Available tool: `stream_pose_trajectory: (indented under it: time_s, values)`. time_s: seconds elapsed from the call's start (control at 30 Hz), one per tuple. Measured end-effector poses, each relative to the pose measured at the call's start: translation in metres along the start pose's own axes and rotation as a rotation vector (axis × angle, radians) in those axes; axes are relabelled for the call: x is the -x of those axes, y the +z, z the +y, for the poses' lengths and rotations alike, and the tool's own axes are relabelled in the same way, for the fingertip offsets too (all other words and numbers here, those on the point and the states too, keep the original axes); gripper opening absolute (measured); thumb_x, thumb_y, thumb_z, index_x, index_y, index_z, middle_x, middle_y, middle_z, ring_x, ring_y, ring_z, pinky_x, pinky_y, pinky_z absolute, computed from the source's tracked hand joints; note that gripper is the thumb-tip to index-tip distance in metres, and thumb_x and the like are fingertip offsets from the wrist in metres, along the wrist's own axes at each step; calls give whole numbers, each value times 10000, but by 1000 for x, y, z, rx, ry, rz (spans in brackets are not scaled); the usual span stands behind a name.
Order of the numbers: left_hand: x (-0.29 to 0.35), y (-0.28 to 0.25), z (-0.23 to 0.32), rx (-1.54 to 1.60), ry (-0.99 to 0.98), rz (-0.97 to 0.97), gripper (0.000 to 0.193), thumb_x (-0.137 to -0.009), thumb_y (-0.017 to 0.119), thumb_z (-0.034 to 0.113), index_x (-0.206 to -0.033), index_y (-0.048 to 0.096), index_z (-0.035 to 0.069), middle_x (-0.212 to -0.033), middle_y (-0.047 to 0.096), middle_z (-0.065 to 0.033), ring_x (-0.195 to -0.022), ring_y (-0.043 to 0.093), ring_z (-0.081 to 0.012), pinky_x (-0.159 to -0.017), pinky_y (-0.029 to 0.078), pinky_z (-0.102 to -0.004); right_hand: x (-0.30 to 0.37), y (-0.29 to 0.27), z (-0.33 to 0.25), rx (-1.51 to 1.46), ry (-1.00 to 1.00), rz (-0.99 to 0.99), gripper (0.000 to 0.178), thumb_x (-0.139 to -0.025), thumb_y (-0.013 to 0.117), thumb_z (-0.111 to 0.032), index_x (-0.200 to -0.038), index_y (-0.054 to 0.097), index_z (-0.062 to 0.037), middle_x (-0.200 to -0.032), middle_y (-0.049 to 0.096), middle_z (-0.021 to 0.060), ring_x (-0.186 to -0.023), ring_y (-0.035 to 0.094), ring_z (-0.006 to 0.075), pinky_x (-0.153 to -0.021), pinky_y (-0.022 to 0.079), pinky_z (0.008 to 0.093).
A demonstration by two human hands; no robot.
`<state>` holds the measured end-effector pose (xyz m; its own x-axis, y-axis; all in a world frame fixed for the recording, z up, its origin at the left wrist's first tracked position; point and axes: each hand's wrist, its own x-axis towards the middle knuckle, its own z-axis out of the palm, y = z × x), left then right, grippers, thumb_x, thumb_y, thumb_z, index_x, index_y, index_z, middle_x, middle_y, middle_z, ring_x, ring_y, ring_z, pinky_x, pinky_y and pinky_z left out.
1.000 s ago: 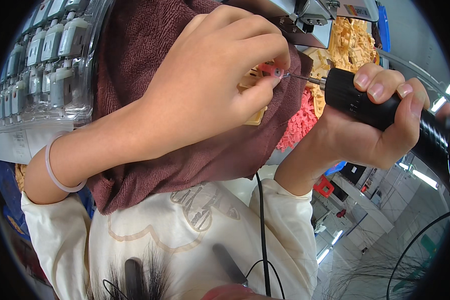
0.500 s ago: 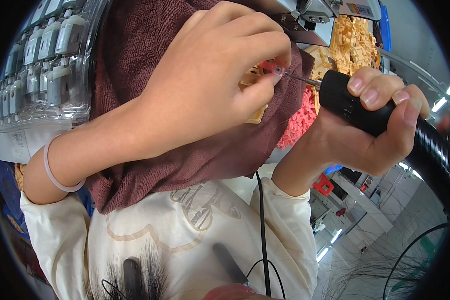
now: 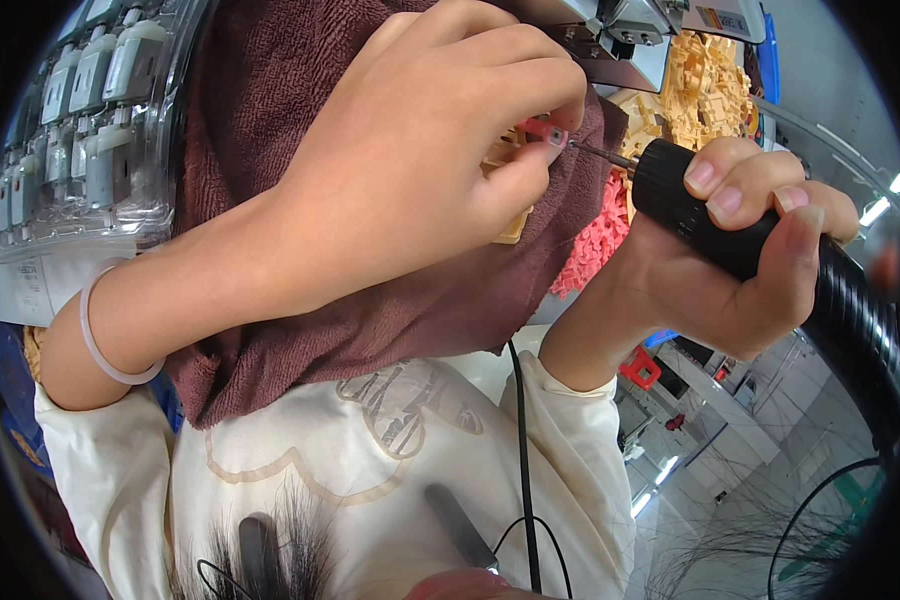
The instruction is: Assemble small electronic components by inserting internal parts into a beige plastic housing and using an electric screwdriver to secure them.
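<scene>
My left hand (image 3: 425,135) is closed, its thumb and fingers pinching a small translucent pink plastic part (image 3: 542,130). A pale yellow plastic piece (image 3: 513,228) shows below the palm, mostly hidden by that hand; whether the fingers touch it I cannot tell. My right hand (image 3: 745,260) wraps round a black electric screwdriver (image 3: 668,188) that lies nearly sideways. Its thin bit points left, the tip right at the end of the pink part; whether they touch is too small to make out. Beneath my left hand spreads a maroon towel (image 3: 370,300).
Small metal motors (image 3: 135,62) stand in a clear plastic tray (image 3: 165,190) at the far left. Beyond the towel on the right lie piles of yellow plastic parts (image 3: 710,85) and pink plastic parts (image 3: 595,235). A metal fixture (image 3: 615,65) stands at the back. A black cable (image 3: 526,450) hangs in front.
My right hand and the screwdriver have shifted slightly left, with the handle tilting a little lower. My left hand keeps its pinch on the pink part, almost unmoved.
</scene>
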<state>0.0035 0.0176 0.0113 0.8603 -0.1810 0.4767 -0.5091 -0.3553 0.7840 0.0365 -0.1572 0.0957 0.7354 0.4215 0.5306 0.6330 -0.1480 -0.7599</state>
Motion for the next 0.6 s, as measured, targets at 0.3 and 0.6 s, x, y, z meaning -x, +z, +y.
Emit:
stream_pose_trajectory:
  time_s: [0.3,0.6]
  values:
    - [-3,-9,7,-9,-88,-115,162,-754,646,105,-912,638,69,-1054,640,-53,-1065,557,-268,-935,401,-388,1,15,13,-347,79,311,121,-840,508,-127,-924,549,-51,-763,546,57,-574,519,143,-535,458,312]
    - [-5,-4,4,-23,-1,-71,170,-758,641,117,-921,634,69,-1058,636,-62,-1058,556,-274,-941,394,-397,3,6,7,-307,77,171,151,-860,491,-141,-934,535,-16,-619,483,78,-564,514,180,-537,463,309]
